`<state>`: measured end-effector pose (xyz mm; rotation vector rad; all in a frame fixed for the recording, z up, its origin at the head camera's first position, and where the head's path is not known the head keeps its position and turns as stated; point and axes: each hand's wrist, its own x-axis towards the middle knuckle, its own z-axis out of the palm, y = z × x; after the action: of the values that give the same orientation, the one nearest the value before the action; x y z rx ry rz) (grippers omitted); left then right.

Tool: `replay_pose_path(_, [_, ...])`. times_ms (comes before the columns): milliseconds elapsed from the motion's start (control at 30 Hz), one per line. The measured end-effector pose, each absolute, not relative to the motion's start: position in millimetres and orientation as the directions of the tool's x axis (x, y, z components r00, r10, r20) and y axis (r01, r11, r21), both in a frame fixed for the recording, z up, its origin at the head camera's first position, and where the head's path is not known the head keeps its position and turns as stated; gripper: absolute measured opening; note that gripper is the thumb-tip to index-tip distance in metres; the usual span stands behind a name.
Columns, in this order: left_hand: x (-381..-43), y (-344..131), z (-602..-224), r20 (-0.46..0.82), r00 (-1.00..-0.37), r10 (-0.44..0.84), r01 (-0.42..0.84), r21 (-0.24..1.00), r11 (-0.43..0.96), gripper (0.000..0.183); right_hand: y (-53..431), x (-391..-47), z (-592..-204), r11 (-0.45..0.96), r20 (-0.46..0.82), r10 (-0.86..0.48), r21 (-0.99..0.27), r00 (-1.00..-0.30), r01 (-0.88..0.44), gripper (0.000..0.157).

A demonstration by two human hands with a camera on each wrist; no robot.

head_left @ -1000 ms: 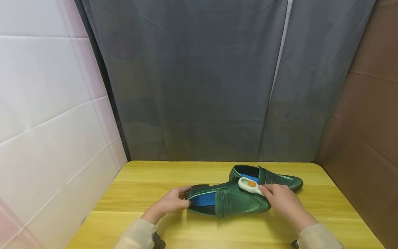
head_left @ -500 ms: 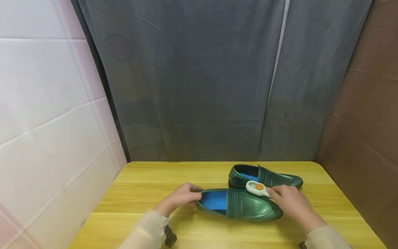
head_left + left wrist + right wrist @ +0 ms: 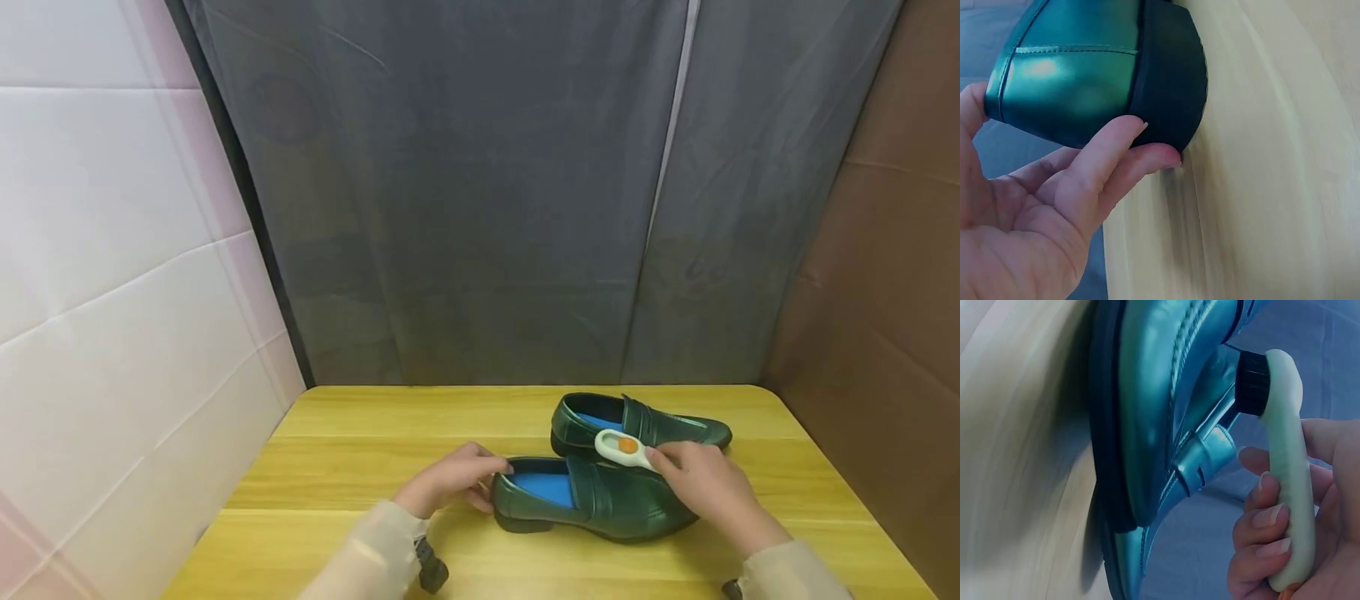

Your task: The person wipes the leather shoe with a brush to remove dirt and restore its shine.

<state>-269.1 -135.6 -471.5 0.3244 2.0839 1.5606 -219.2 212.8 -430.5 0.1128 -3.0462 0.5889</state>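
A dark green loafer with a blue insole stands on the wooden table, toe to the right. My left hand pinches its heel; in the left wrist view the thumb is at the collar and fingertips press the heel block. A pale brush with an orange button is gripped by my right hand near the loafer's toe. Its black bristles face the shoes in the right wrist view; whether they touch leather, I cannot tell. The matching loafer stands just behind.
The yellow wooden table has rounded back corners. A grey curtain hangs behind it, a white panel is on the left, and a brown one on the right.
The near loafer has shifted right and turned, showing more of its near side and heel. My left hand has travelled right with it. The brush has also moved slightly right.
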Motion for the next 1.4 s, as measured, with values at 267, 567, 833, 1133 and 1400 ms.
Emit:
replay_pose_path(267, [-266.8, -115.4, -472.0, -0.271, -0.841, 0.468, -0.142, 0.946, 0.292, 0.035, 217.6, -216.0, -429.7, 0.918, 0.033, -0.044, -0.393, -0.998, -0.054, 0.066])
replay_pose_path(567, [-267.5, -94.0, -473.9, -0.293, -0.849, 0.439, -0.173, 0.941, 0.292, 0.043, 231.3, -215.3, -434.8, 0.886, 0.023, -0.033, -0.462, -0.999, -0.039, 0.079])
replay_pose_path(833, [-266.0, -78.6, -472.3, -0.292, -0.86, 0.419, -0.176, 0.939, 0.295, 0.047, 283.9, -212.6, -442.7, 0.86, -0.001, 0.05, -0.509, -0.999, 0.044, 0.084])
replay_pose_path(1133, [-266.3, -59.2, -474.1, -0.259, -0.885, 0.387, -0.165, 0.952, 0.258, 0.046, 334.4, -206.8, -464.5, 0.844, 0.032, 0.141, -0.526, -0.99, 0.103, 0.068])
replay_pose_path(1400, [-266.4, -45.7, -475.2, -0.244, -0.915, 0.322, -0.155, 0.948, 0.277, 0.045, 347.1, -207.5, -481.2, 0.848, -0.058, 0.148, -0.505, -0.987, 0.157, 0.048])
